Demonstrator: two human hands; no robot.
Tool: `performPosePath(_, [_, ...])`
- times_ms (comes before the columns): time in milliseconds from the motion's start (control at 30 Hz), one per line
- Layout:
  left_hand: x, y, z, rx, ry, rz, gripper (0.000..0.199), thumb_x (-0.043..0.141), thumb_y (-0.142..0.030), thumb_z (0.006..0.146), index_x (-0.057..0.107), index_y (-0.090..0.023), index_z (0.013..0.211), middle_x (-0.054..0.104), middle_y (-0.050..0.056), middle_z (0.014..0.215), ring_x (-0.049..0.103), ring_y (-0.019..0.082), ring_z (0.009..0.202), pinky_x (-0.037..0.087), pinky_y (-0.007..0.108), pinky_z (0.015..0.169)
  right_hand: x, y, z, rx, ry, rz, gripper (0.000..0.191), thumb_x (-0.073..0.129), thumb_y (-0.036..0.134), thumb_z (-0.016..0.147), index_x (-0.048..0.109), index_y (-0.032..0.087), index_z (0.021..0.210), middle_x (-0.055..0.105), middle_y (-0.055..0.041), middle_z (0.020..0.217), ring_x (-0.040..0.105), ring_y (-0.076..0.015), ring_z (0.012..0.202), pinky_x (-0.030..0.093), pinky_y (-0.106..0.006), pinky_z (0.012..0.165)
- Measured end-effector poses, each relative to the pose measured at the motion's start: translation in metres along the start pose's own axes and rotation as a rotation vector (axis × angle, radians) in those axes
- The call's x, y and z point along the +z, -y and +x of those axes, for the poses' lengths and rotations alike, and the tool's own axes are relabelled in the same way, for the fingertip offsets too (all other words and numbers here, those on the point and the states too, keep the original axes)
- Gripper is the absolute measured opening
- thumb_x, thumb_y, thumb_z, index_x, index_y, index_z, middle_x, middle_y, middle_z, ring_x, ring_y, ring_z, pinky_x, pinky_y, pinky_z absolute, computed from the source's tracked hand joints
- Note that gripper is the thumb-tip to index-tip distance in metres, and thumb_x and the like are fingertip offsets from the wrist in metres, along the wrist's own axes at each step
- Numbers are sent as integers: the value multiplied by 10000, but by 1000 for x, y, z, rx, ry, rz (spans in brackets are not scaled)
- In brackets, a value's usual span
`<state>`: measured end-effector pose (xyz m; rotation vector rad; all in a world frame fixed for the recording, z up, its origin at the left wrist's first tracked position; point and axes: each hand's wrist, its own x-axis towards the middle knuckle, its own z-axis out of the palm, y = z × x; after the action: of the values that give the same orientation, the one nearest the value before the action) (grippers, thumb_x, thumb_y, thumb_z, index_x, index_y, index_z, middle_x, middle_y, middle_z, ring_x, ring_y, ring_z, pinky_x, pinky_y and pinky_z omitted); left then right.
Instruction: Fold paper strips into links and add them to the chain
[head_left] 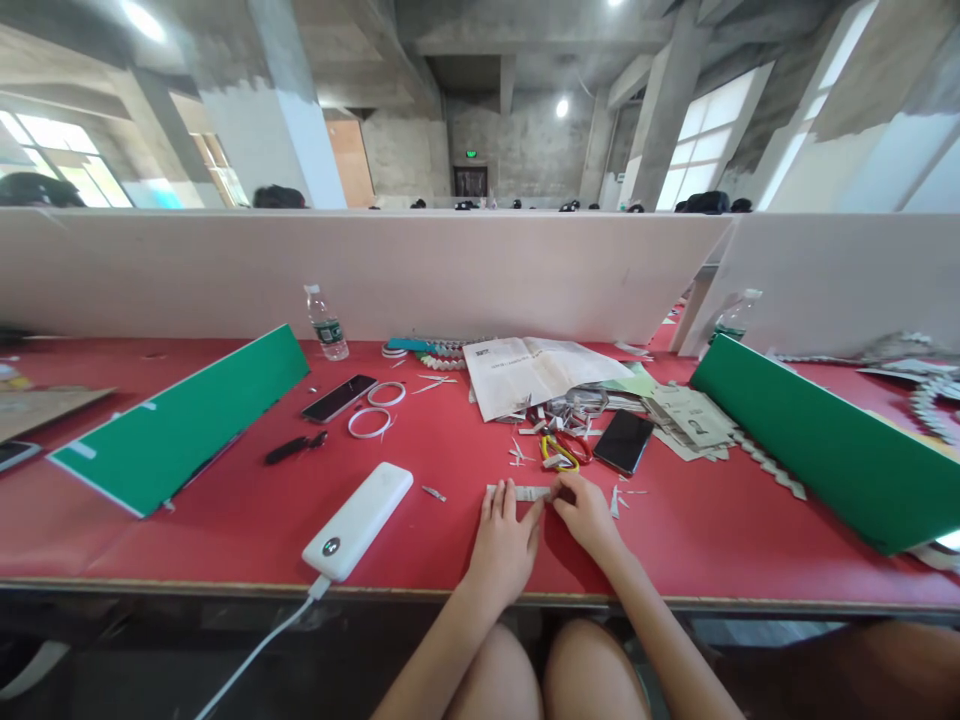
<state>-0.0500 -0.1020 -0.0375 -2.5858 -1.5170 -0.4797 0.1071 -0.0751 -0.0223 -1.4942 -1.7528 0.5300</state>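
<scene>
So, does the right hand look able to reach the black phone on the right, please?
Likely yes: the black phone lies just beyond the right hand, uncovered, though that hand would first need to leave the paper strip.

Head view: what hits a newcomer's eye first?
Two green panels stand either side on the red table. Between them, the left hand lies on a paper strip while the right hand curls at the strip's right end. A white power bank lies to the hands' left.

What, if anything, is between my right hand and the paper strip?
Nothing visible: your right hand is at the right end of the paper strip, and your left hand lies over its left part.
</scene>
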Motion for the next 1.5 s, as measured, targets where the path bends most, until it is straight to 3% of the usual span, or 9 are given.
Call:
performPosePath(333, [-3, 0, 2, -23, 42, -20, 395, 389, -331, 882, 461, -328, 1271, 426, 137, 1343, 379, 323, 1247, 338, 502, 990, -1, -1, -2, 17, -20, -25, 117, 405, 100, 591, 463, 201, 599, 544, -21, 645, 504, -179, 635, 376, -263, 590])
performPosePath(567, [-3, 0, 1, -37, 66, -49, 393, 408, -326, 873, 475, -322, 1260, 406, 107, 1368, 366, 308, 1257, 317, 508, 1003, -12, -17, -3, -15, -103, -124, 129, 403, 86, 628, 455, 203, 624, 536, -27, 692, 504, -191, 689, 392, -291, 634])
performPosePath(733, [-8, -3, 7, -89, 127, -55, 395, 412, -282, 867, 483, -277, 1255, 428, 125, 1355, 383, 296, 1250, 311, 486, 1010, -15, -17, -2, -173, -18, -84, 143, 429, 93, 716, 526, 195, 743, 566, -43, 799, 524, -194, 798, 415, -305, 721])
performPosePath(867, [-18, -8, 21, -164, 162, -37, 331, 414, -194, 847, 555, -150, 1143, 532, 178, 1241, 478, 279, 1171, 369, 434, 960, -13, -9, -4, -249, 57, -193, 116, 466, 170, 804, 575, 208, 821, 594, -50, 852, 525, -208, 852, 408, -335, 749])
performPosePath(1000, [-32, -6, 39, -205, 192, -12, 208, 424, -206, 843, 614, -141, 900, 678, 131, 871, 637, 253, 832, 453, 382, 753, -14, -5, -3, -290, 73, -318, 43, 554, 250, 804, 589, 226, 815, 609, -41, 868, 534, -219, 862, 408, -340, 740])
performPosePath(1133, [-40, 7, 59, -199, 138, -29, 245, 457, -343, 849, 603, -177, 954, 677, 91, 752, 639, 223, 738, 422, 341, 728, -17, -5, 3, -377, 119, -414, 76, 539, 206, 821, 611, 221, 804, 622, -48, 820, 564, -204, 790, 418, -308, 687])
performPosePath(1300, [-39, 15, 80, -3, 107, -195, 234, 455, -354, 853, 630, -201, 873, 681, 59, 806, 618, 195, 775, 398, 287, 696, -21, -8, 10, -549, 170, -514, 134, 502, 190, 853, 634, 211, 839, 623, -47, 769, 570, -193, 782, 402, -309, 742])
performPosePath(1500, [-29, 10, 71, 13, -4, -260, 348, 316, -292, 913, 616, -178, 778, 661, 63, 743, 598, 170, 722, 378, 274, 691, -26, -2, 22, -509, 88, -615, 127, 454, 214, 880, 575, 176, 895, 610, -71, 861, 536, -204, 804, 390, -323, 746])
